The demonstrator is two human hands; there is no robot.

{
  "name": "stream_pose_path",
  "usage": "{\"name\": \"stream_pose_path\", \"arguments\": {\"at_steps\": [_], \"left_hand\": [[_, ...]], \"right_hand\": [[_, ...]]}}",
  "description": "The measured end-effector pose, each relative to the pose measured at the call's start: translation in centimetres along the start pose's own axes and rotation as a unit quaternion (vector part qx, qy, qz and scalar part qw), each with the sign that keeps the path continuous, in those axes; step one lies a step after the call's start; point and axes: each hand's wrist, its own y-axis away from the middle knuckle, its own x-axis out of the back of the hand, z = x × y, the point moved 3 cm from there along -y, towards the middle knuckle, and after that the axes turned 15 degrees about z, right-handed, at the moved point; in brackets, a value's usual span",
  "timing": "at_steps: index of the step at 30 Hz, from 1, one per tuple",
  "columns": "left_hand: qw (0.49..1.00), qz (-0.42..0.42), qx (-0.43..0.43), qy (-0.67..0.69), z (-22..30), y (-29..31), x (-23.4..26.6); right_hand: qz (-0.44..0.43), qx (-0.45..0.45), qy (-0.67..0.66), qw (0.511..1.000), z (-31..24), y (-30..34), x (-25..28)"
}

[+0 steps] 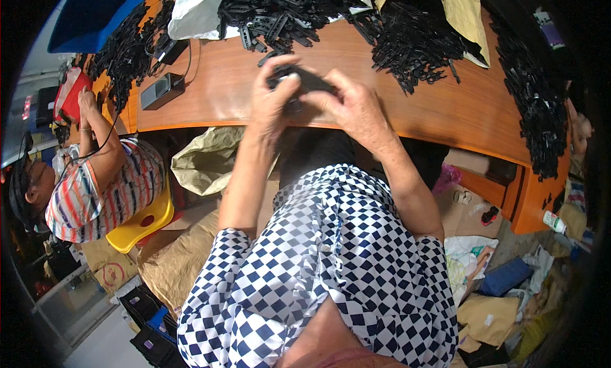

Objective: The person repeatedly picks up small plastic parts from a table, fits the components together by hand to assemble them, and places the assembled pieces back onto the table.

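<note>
Over the near edge of the wooden table point(223, 81), my two hands are close together. My left hand point(272, 97) is closed, with small black plastic parts point(283, 75) between its thumb and fingers. My right hand point(356, 110) has its thumb and fingers brought together in a pinch toward the left hand. A dark smear lies between the hands; motion blur hides whether it is a part or a shadow. Beyond them, a heap of slim black plastic parts point(280, 18) spreads over a white sack point(194, 14).
More black parts point(417, 49) lie in front of a tan paper bag point(468, 21), others point(534, 107) along the right edge. At left are a small dark box-shaped device point(162, 91) and a seated co-worker point(105, 183) holding something red. An open sack point(207, 161) hangs below the table edge.
</note>
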Motion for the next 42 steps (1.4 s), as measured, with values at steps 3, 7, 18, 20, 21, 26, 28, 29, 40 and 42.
{"name": "stream_pose_path", "arguments": {"at_steps": [3,7,18,20,21,26,28,29,40,42], "left_hand": [[0.991,0.063,-0.005,-0.114,3.0,1.2,6.9],[0.908,0.066,-0.044,-0.411,6.9,3.3,15.2],[0.608,0.037,-0.201,-0.767,6.6,4.6,17.4],[0.635,0.071,-0.244,-0.730,7.1,3.0,13.4],[0.649,0.078,-0.287,-0.700,6.7,1.7,11.8],[0.686,0.020,-0.332,-0.647,3.8,-4.8,5.9],[0.645,-0.018,-0.375,-0.665,2.5,-6.5,4.8],[0.634,-0.045,-0.390,-0.666,2.1,-7.0,4.9],[0.841,-0.097,-0.178,-0.501,0.4,-7.0,1.2],[0.960,-0.104,0.081,-0.246,-0.9,-6.4,0.0]], "right_hand": [[-0.010,0.079,0.097,0.992,1.1,1.2,1.2],[0.111,0.122,0.209,0.964,3.1,1.0,6.2],[0.095,0.114,0.467,0.872,6.4,-1.1,9.5],[0.075,0.110,0.466,0.875,6.0,-1.6,9.5],[0.059,0.104,0.466,0.877,6.0,-1.9,9.5],[0.031,0.142,0.446,0.883,6.3,-2.7,8.6],[0.037,0.138,0.429,0.892,5.9,-2.9,8.7],[0.048,0.134,0.412,0.900,5.6,-3.3,8.9],[0.022,0.220,0.403,0.888,6.7,-5.2,9.0],[0.073,0.256,0.343,0.901,6.9,-5.7,9.8]]}}
